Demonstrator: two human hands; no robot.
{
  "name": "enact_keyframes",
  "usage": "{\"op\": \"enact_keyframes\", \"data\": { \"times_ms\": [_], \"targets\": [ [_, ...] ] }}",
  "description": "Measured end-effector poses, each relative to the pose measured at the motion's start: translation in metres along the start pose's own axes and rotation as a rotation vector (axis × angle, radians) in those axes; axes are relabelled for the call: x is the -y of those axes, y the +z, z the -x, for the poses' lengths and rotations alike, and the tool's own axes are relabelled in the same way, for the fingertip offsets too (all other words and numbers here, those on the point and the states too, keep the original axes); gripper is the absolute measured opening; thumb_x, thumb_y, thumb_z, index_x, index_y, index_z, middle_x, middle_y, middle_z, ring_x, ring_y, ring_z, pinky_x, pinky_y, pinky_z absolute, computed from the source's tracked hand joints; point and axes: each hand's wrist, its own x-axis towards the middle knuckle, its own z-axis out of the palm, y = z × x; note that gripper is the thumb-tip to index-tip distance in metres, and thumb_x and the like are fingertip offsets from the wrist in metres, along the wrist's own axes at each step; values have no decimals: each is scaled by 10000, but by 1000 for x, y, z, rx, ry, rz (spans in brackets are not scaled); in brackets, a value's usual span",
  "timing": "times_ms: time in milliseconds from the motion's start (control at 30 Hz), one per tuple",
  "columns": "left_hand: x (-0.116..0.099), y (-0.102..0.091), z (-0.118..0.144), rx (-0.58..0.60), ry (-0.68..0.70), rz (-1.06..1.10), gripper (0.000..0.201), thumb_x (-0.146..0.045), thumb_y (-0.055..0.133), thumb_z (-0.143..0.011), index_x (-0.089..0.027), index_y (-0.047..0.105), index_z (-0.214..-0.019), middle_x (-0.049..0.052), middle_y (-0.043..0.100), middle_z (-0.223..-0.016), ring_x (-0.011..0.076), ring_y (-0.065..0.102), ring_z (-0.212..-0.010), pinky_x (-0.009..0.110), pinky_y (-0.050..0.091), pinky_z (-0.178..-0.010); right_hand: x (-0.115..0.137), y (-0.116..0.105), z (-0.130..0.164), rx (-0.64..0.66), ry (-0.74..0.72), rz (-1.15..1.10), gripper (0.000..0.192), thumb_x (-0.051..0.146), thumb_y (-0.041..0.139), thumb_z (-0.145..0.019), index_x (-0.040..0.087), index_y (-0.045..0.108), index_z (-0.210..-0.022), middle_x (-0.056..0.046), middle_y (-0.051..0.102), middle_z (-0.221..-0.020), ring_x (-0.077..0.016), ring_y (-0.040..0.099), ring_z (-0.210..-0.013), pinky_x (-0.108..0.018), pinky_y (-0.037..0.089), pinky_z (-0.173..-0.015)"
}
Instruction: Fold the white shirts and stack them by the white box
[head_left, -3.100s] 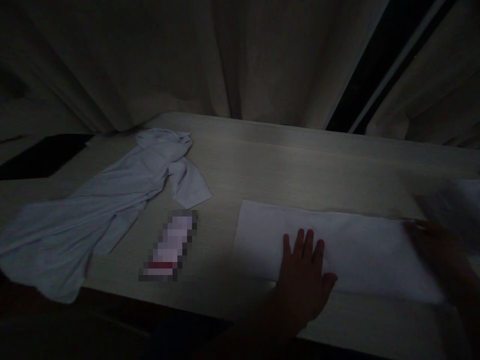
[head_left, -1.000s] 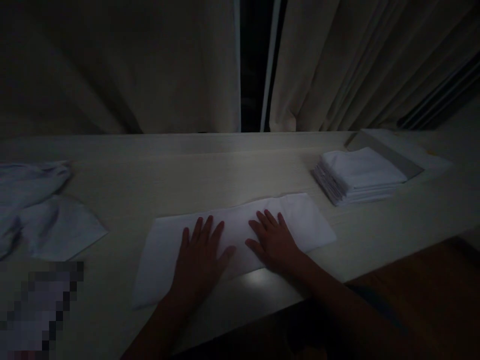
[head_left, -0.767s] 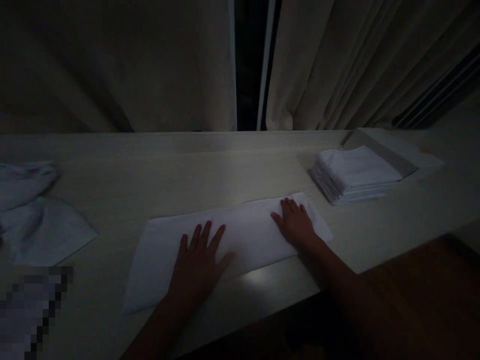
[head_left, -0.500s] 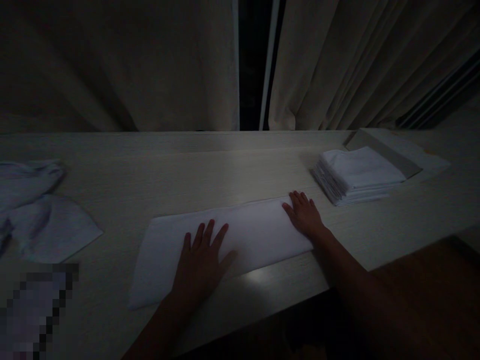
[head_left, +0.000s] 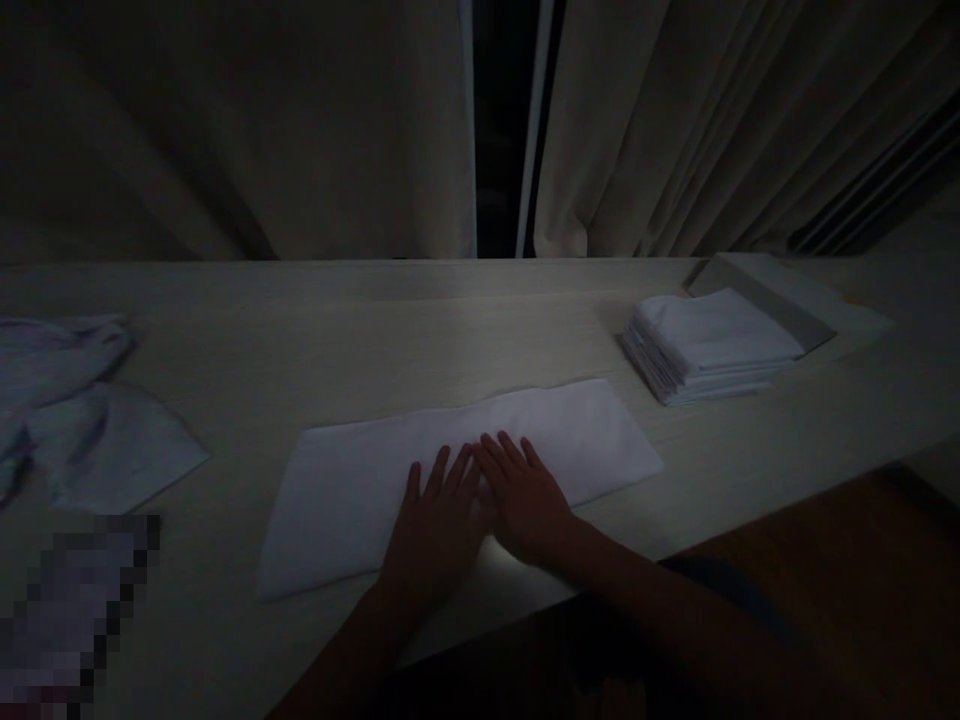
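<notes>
A white cloth (head_left: 345, 500), folded into a long strip, lies flat on the pale table before me. My left hand (head_left: 439, 525) rests palm down near its middle, fingers stretched out. Right beside it, my right hand (head_left: 525, 500) also lies flat on the cloth, its fingertips meeting those of the left. Both hands are open and neither grips anything. The strip's left and right ends show; the part under my palms is hidden. The light is dim.
A neat stack of folded white cloths (head_left: 712, 335) sits at the right, against a pale open box or folder (head_left: 780, 285). Crumpled white cloth (head_left: 112, 440) lies at the left. A pixelated patch covers the lower left. Curtains (head_left: 337, 130) hang behind the table (head_left: 465, 340).
My right hand has slid left from the strip's right end to its middle. The left hand has shifted slightly right, so both now touch. The cloth's right end is uncovered.
</notes>
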Motion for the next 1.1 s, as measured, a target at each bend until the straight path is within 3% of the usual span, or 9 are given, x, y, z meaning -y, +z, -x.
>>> {"op": "enact_keyframes", "data": {
  "times_ms": [233, 400, 600, 833, 1100],
  "targets": [
    [16, -5, 5, 22, -158, -7, 679, -621, 359, -915, -306, 304, -1515, 47, 198, -1621, 352, 122, -1487, 609, 152, -1162, -25, -10, 8, -20, 19, 33, 701, 633, 287, -969, 232, 234, -1541, -39, 188, -1609, -259, 73, -1495, -528, 127, -1210],
    [36, -5, 13, 45, -285, -31, 734, -649, 351, -897, -286, 271, -1530, 74, 174, -1626, 377, 124, -1481, 597, 156, -1156, -48, -16, 17, -4, 61, 100, 706, 654, 300, -956, 294, 169, -1549, -1, 166, -1611, -240, 77, -1495, -532, 146, -1205],
    [58, -10, 26, 76, -411, -93, 811, -671, 294, -888, -190, 246, -1539, 152, 146, -1623, 399, 113, -1475, 576, 156, -1147, -85, -25, 29, 2, 128, 169, 658, 636, 295, -965, 351, 167, -1544, 36, 129, -1617, -246, 86, -1494, -519, 159, -1199],
    [84, -16, 39, 30, -573, -129, 820, -644, 265, -897, -105, 273, -1514, 229, 245, -1571, 428, 223, -1428, 587, 233, -1103, -124, -34, 40, 14, 293, 208, 662, 627, 265, -971, 305, 211, -1547, 2, 151, -1619, -252, 89, -1494, -503, 142, -1193],
    [88, -14, 40, 4, -621, -123, 923, -685, 253, -868, 3, 267, -1484, 265, 257, -1552, 411, 257, -1419, 521, 235, -1130, -153, -29, 47, -15, 403, 226, 689, 611, 193, -980, 233, 204, -1556, -35, 177, -1616, -261, 124, -1489, -496, 162, -1185]
  ]
}}
